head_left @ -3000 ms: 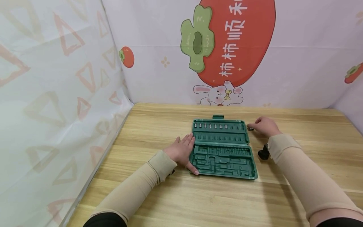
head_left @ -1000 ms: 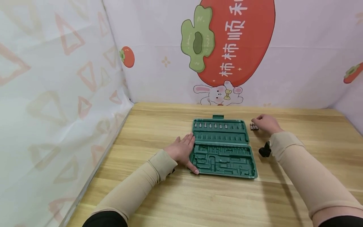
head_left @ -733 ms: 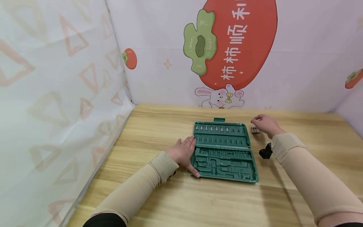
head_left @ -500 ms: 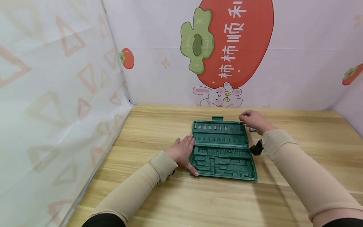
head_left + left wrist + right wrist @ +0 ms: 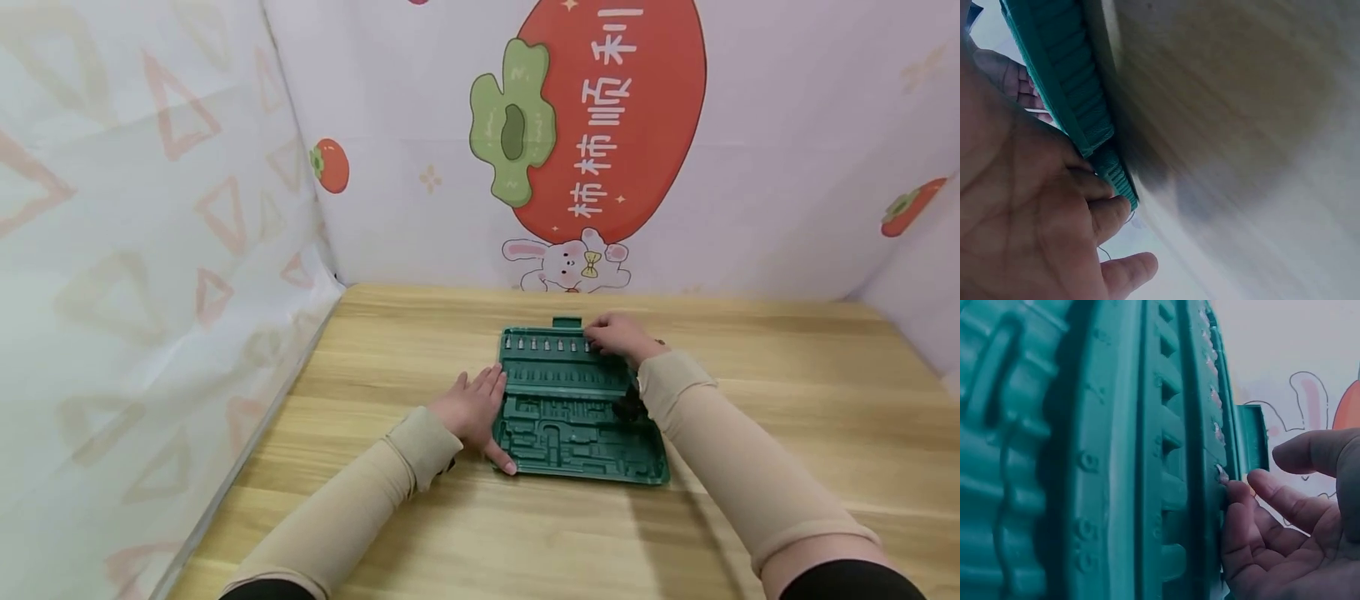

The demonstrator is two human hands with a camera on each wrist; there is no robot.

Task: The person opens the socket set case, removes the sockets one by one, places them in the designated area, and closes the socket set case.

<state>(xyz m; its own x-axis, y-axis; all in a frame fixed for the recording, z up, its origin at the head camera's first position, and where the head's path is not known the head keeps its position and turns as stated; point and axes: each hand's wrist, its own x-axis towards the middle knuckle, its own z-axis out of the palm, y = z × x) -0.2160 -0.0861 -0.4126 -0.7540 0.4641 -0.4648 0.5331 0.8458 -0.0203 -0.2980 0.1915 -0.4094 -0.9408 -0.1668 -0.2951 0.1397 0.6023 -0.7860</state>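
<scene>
Desk: light wood look, streaky grain running mostly left-right, straight far edge, rounded far right corner, long left edge slanting toward the viewer. On it: green plastic case, opened out flat, roughly mid-desk, hinge line running left-right, latch tab toward the far edge. Just right of the case's far half, a small dark object, mostly hidden, too small to identify. Soft shadow on the wood, near right of the case.

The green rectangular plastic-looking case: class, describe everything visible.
The green rectangular plastic-looking case lies open on the pale wood-grained table, both halves moulded with recesses. Small silvery bits partly fill the back row; a green tab juts from the far edge. The left grip touches its left side; the right grip is at the back row.
</scene>
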